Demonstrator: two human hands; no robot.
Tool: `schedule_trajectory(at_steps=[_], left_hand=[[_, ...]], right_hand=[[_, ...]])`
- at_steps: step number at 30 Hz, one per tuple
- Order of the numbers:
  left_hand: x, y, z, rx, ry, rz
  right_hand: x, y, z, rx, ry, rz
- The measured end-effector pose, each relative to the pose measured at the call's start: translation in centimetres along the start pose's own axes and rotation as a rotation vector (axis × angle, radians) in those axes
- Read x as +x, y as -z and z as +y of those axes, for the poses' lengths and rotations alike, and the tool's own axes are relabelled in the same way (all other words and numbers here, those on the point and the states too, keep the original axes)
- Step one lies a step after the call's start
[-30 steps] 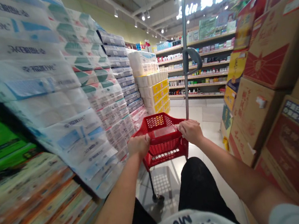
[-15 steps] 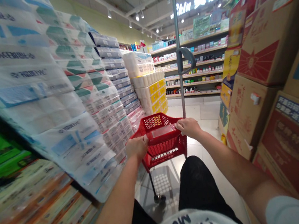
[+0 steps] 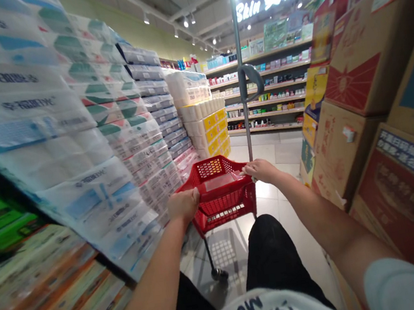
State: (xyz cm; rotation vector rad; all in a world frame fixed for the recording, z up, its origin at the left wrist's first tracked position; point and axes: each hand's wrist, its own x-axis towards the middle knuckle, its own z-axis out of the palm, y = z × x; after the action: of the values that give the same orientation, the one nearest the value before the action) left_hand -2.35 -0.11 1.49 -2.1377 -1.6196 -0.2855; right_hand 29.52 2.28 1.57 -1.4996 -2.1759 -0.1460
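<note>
A red plastic shopping cart (image 3: pixel 225 201) stands in front of me, its perforated basket tipped toward my view. My left hand (image 3: pixel 184 205) is wrapped round the left end of its handle. At the right end, my right hand (image 3: pixel 261 170) grips the same handle, fingers curled over it. A clear label panel lies along the handle between both hands. From the cart's right side rises a tall grey pole (image 3: pixel 239 67) with a grey loop-shaped holder. One wheel (image 3: pixel 219 274) shows at the lower left of the cart.
Stacked toilet paper packs (image 3: pixel 88 141) wall the left side, with yellow-marked packs (image 3: pixel 213 133) farther on. Cardboard cartons (image 3: pixel 349 144) are piled close on the right. Shelves of small goods (image 3: pixel 272 98) stand across the far end, beyond the tiled floor (image 3: pixel 280 164).
The view has shifted slightly, with the pole and the stacks sitting a little farther left. Both hands keep their hold on the cart handle.
</note>
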Motion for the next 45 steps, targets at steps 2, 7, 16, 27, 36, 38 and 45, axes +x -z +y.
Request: schedule_trajectory(at_steps=[2,7,16,27,36,38,45], left_hand=[[0.1,-0.1,0.1,-0.008,0.027,0.013],[-0.1,0.0,0.0,-0.021,0.04,0.028],[-0.3,0.4,-0.1,-0.026,-0.01,-0.004],[-0.8,0.2,-1.2,-0.082,0.071,0.027],[-0.7,0.3,-0.9,-0.058,0.103,0.025],[-0.7,0.4,-0.7,-0.062,0.084,0.026],[-0.6,0.6,-0.2,-0.059,0.059,0.017]], right_hand=[[-1.5,-1.1,0.1,0.061,0.017,0.127],[-3.9,-2.7,0.2,0.234,0.048,0.499],[2.4,1.2,0.2,-0.146,0.036,-0.327],[-3.5,-1.4,-2.7,-0.003,-0.116,0.233],[-3.3,-3.5,-5.6,-0.06,-0.238,0.419],[-4.7,-4.9,-6.0,0.002,-0.156,0.631],[-1.2,-1.0,-7.3,-0.112,-0.306,0.063]])
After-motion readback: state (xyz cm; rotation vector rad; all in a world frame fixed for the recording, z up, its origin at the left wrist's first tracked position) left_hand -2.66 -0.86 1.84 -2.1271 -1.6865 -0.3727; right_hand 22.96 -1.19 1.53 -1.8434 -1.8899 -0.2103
